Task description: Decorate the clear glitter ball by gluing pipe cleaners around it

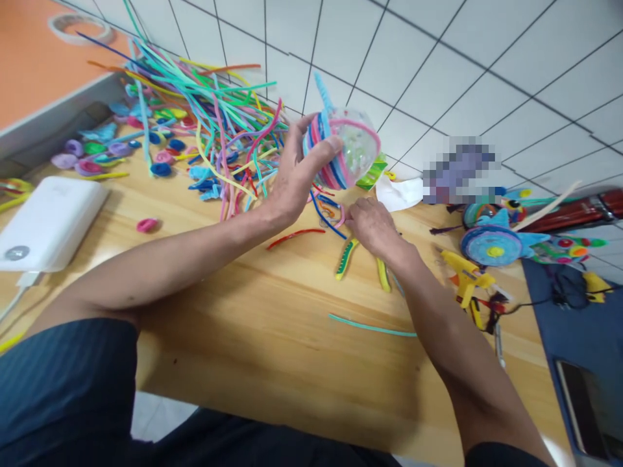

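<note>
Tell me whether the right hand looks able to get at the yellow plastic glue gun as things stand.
Probably yes: the glue gun lies beside the right forearm with nothing over its yellow body, though the right hand is at a small pink fuzzy loop.

Blue-and-yellow round fish (492, 246)

No readable text, no legible numbers, blurred marking on white power bank (58, 224)

The only view looks from the person's head, forward and steeply down over the desk (272, 363), at about arm's reach. It takes in the desk's near edge at the bottom and the tiled wall (370, 39) beyond its far edge.
</note>
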{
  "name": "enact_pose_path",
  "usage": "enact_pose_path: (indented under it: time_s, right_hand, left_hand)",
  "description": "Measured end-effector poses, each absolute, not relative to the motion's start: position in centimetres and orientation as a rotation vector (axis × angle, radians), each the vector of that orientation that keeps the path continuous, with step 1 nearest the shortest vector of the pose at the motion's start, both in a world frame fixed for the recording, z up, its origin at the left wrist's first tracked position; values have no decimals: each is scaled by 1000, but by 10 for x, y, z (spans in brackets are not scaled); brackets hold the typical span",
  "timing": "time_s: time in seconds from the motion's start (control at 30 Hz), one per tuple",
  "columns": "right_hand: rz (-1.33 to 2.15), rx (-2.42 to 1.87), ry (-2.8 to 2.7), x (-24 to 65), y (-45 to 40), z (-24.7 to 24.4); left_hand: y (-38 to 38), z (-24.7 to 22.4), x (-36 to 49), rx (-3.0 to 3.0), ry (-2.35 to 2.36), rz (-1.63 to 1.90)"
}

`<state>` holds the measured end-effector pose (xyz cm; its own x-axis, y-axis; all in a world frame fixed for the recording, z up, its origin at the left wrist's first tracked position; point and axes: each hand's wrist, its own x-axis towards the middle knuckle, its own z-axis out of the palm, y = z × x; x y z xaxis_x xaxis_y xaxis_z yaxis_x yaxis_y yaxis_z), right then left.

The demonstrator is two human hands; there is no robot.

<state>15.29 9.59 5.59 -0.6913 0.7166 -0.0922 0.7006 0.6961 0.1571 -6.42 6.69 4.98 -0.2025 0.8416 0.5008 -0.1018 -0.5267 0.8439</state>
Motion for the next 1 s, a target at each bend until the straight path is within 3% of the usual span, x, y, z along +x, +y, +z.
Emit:
enact_pose_path:
  time_s: [0.3,0.5,0.73,1.0]
  right_hand:
    - [-556,1351,2864,154,98,126]
    - [-1275,1468,2698,226,52,165]
    - [-1060,1870,2710,292,-42,132]
    - [-1172,1932,2757,296,-67,62]
  left_hand:
    - [54,70,-57,1306,991,1866]
    - [48,69,-51,1418,1025,1760]
    - [0,55,-9,1564,847,1419]
    - [-31,21,9,1713,849,1145]
